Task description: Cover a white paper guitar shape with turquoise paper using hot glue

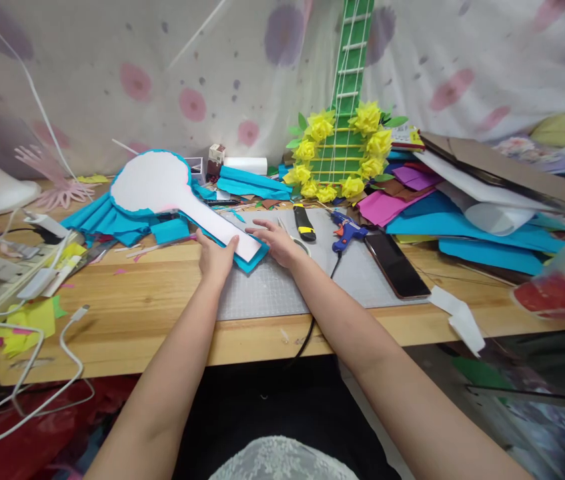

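Legible text or numbers — none.

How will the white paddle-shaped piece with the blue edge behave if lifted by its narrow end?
Probably fairly stiff: the white piece looks flat, its narrow end straight. Likely to dip at the far end, since the rounded head is much wider. The blue edge looks thin and papery, so it may crumple if pinched.

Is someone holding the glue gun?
No, the glue gun lies on the mat; the left hand and right hand are at the white cutout.
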`<state>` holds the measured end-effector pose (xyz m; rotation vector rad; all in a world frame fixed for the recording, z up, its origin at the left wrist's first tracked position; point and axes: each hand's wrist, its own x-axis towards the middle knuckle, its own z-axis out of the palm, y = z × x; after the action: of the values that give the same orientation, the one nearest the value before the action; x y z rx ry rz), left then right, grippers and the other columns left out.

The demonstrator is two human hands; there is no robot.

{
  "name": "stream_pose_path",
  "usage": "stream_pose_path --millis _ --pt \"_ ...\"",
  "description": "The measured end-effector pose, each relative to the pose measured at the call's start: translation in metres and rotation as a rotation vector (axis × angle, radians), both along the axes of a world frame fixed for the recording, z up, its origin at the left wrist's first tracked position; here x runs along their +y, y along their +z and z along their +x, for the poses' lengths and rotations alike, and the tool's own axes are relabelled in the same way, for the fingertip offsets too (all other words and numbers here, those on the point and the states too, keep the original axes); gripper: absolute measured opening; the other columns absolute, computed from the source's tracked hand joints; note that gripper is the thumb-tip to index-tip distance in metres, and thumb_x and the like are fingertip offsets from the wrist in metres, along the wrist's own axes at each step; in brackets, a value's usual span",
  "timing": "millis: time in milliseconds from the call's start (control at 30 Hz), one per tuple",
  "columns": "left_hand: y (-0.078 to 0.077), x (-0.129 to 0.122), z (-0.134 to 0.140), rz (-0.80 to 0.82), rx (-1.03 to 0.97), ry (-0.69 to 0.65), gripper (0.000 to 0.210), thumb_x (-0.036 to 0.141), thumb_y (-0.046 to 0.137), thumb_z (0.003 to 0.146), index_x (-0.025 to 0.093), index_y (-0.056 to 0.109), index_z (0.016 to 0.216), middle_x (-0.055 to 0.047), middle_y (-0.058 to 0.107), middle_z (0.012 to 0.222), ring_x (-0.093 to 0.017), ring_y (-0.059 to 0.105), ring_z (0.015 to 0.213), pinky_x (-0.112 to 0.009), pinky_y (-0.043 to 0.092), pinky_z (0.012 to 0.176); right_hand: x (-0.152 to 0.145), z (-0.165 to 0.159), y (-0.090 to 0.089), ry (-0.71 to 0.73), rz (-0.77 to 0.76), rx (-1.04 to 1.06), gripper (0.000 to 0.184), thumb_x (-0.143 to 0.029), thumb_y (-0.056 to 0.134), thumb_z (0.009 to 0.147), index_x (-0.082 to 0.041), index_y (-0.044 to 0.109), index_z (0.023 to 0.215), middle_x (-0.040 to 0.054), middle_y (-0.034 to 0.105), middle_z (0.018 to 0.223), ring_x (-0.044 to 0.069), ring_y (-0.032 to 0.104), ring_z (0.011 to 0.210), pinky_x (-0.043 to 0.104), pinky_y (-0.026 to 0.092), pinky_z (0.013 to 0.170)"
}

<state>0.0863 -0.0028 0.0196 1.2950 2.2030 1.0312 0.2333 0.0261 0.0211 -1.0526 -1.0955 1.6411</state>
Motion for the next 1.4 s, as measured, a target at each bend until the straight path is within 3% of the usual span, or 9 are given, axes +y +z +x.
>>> stream_pose_path --millis 133,233,333,500,667,933,1167,1267,1400 --pt "-0.016 0.008 -0.006 0.153 -0.142 0.017 0.089 0.041 0.068 0.070 0.016 0.018 0.140 -0.019 0.054 0.130 -0.027 0.054 0.118 -0.040 0.043 0.098 -0.002 -0.001 0.000 0.049 0.006 -0.271 0.042 -0.014 0.066 0.071 -0.013 0.061 0.113 0.0075 0.069 0.101 0.015 0.065 0.083 0.032 0.052 0.084" --pt "-0.026 0.014 -0.012 0.258 -0.230 0.019 0.088 0.038 0.069 0.070 0.016 0.019 0.138 -0.018 0.052 0.131 -0.022 0.054 0.118 -0.033 0.044 0.096 -0.003 -0.005 -0.002 0.071 0.006 -0.267 0.037 -0.017 0.067 0.073 -0.013 0.064 0.110 0.0072 0.071 0.095 0.015 0.066 0.076 0.030 0.055 0.072" --pt "-0.031 0.017 -0.014 0.287 -0.247 0.027 0.086 0.037 0.070 0.069 0.016 0.020 0.137 -0.018 0.053 0.130 -0.022 0.056 0.116 -0.031 0.045 0.094 -0.002 -0.012 -0.009 -0.009 0.079 -0.280 0.028 -0.016 0.066 0.074 -0.014 0.069 0.102 0.0050 0.072 0.095 0.016 0.068 0.082 0.030 0.055 0.078" --pt "-0.033 0.018 -0.013 0.276 -0.266 0.033 0.082 0.035 0.070 0.070 0.017 0.023 0.135 -0.017 0.059 0.122 -0.022 0.060 0.109 -0.033 0.046 0.091 0.001 -0.021 -0.019 -0.120 0.197 -0.405 0.029 -0.012 0.067 0.071 -0.015 0.071 0.099 0.0061 0.072 0.103 0.018 0.067 0.094 0.032 0.051 0.089" --pt "-0.032 0.020 -0.012 0.248 -0.261 0.062 0.075 0.033 0.070 0.070 0.018 0.027 0.131 -0.014 0.063 0.114 -0.022 0.062 0.105 -0.034 0.046 0.091 -0.004 -0.022 -0.016 -0.168 0.272 -0.516 0.030 -0.015 0.065 0.073 -0.015 0.070 0.103 0.0070 0.070 0.107 0.018 0.066 0.100 0.030 0.049 0.092" --pt "-0.029 0.017 -0.010 0.247 -0.213 0.093 0.070 0.031 0.070 0.070 0.020 0.030 0.127 -0.015 0.060 0.120 -0.023 0.061 0.107 -0.035 0.047 0.090 -0.013 -0.026 -0.017 -0.191 0.347 -0.667 0.022 -0.020 0.065 0.075 -0.019 0.072 0.096 0.0043 0.073 0.099 0.018 0.067 0.094 0.031 0.050 0.088" --pt "-0.026 0.015 -0.010 0.249 -0.203 0.096 0.070 0.031 0.070 0.069 0.019 0.030 0.126 -0.016 0.059 0.121 -0.023 0.060 0.109 -0.035 0.047 0.090 -0.019 -0.023 -0.004 -0.200 0.454 -0.875 0.012 -0.022 0.061 0.078 -0.019 0.069 0.087 0.0055 0.073 0.091 0.020 0.067 0.088 0.036 0.049 0.086" --pt "-0.025 0.015 -0.010 0.238 -0.198 0.095 0.071 0.032 0.070 0.069 0.020 0.030 0.126 -0.016 0.059 0.121 -0.024 0.059 0.110 -0.036 0.046 0.092 -0.015 -0.022 -0.007 -0.229 0.479 -0.787 0.023 -0.021 0.062 0.076 -0.020 0.062 0.100 0.0041 0.071 0.098 0.018 0.066 0.093 0.035 0.049 0.088" --pt "-0.021 0.013 -0.008 0.232 -0.210 0.083 0.072 0.032 0.070 0.069 0.019 0.029 0.127 -0.016 0.059 0.122 -0.025 0.058 0.112 -0.038 0.045 0.094 -0.009 -0.022 -0.017 -0.060 0.460 -0.650 0.059 -0.018 0.064 0.074 -0.020 0.042 0.129 0.0056 0.064 0.122 0.017 0.060 0.110 0.034 0.045 0.097"
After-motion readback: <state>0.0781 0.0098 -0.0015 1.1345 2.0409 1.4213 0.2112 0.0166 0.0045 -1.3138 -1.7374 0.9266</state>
